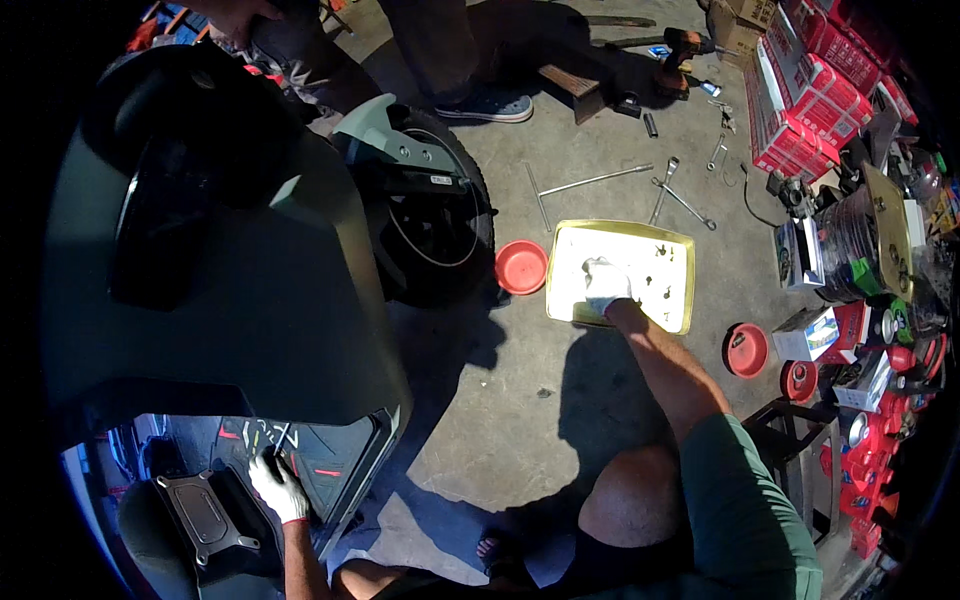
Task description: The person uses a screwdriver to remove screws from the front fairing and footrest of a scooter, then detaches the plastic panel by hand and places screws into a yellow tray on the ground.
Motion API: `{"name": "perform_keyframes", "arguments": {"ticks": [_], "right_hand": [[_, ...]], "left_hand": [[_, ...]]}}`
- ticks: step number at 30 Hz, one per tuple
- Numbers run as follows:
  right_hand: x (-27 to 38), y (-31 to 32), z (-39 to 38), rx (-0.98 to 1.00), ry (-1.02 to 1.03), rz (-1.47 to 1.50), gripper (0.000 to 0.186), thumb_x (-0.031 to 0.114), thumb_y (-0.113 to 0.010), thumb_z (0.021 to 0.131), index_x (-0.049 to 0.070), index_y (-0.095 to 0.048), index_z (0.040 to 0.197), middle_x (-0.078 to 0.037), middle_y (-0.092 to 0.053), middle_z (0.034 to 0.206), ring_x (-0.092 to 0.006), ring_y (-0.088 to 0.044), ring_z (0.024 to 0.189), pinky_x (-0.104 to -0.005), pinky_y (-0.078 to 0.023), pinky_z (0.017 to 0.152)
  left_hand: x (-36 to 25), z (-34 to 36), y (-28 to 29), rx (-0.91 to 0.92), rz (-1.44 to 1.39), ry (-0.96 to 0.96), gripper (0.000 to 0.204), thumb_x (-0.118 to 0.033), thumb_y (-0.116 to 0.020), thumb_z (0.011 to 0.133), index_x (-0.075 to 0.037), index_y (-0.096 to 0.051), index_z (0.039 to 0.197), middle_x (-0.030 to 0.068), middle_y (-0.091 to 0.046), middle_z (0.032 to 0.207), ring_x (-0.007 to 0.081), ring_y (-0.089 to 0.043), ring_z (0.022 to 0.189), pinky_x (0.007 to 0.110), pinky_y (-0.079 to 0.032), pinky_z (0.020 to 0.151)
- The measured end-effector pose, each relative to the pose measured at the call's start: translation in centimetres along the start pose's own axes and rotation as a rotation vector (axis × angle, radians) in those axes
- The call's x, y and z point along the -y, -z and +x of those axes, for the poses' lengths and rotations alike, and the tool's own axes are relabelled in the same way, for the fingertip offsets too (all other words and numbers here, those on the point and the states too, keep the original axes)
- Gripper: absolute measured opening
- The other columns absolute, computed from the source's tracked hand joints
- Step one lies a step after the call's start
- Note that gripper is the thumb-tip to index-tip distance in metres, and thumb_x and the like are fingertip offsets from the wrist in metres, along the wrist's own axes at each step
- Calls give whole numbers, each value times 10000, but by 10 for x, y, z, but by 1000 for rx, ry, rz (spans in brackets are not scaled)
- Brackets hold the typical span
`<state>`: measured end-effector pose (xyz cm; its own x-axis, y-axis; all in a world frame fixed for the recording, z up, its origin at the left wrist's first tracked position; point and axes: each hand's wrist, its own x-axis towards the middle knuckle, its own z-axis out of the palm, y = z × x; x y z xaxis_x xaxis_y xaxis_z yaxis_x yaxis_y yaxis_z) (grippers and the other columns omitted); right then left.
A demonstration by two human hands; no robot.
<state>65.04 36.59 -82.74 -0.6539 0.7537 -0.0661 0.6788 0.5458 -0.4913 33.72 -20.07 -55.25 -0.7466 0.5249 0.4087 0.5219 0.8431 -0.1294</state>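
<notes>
My right hand (608,287), in a white glove, reaches down into a brightly lit yellow tray (688,285). Its fingers look curled together, but glare washes them out and hides whatever they hold. Several small dark metal parts (662,250) lie scattered on the tray's right side. My left hand (278,488), also gloved in white, is closed around a thin metal rod (283,440) over the dark footboard (335,445) of a grey-green scooter (320,290). The rod's lower end is hidden by the hand. Just left of the tray sits a red round dish (521,267).
A T-handle wrench (590,182) and other wrenches (684,203) lie beyond the tray. The scooter's wheel (465,210) stands at left, near another person's shoe (487,106). A cordless drill (680,62), red boxes (800,100), another red dish (746,350) and a metal frame (800,450) line the right.
</notes>
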Motion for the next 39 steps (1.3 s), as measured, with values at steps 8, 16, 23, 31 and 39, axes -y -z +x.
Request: {"name": "perform_keyframes", "arguments": {"ticks": [8,16,23,31,39], "right_hand": [[-11,1,-33,-1,-42,111,145,152,-559,812,73,-658,882,-202,-656,868,-375,-655,880,-440,-517,809],[-109,73,-37,-500,-437,-5,193,170,-524,905,51,-600,1035,-218,-641,1016,-410,-627,966,-481,-497,847],[-104,62,-16,-295,-444,-71,326,165,-489,909,43,-616,1183,-247,-599,1146,-416,-603,1057,-458,-496,916],[-97,42,24,-291,-554,-186,208,139,-532,885,53,-651,1032,-232,-621,1140,-397,-599,1091,-465,-498,923],[-130,28,10,-212,-534,-343,199,199,-598,840,34,-681,916,-196,-656,1041,-366,-624,967,-435,-499,815]], "left_hand": [[9,-4,0,-4,-94,-17,169,-71,-555,946,-1,-624,1083,167,-619,1013,346,-589,959,425,-465,852],[5,1,-2,-10,-114,-20,158,-68,-555,951,15,-618,1070,168,-605,985,343,-590,935,420,-466,833],[10,-3,-8,-32,-88,-31,167,-52,-565,942,12,-616,1088,164,-611,1012,338,-593,953,418,-466,856],[13,-6,-5,-37,-15,-29,192,-63,-560,918,-20,-614,1097,171,-599,1035,359,-574,989,443,-442,889],[-14,5,10,9,-4,5,159,-87,-579,892,-53,-617,1042,161,-595,976,361,-565,958,450,-434,846]]}}
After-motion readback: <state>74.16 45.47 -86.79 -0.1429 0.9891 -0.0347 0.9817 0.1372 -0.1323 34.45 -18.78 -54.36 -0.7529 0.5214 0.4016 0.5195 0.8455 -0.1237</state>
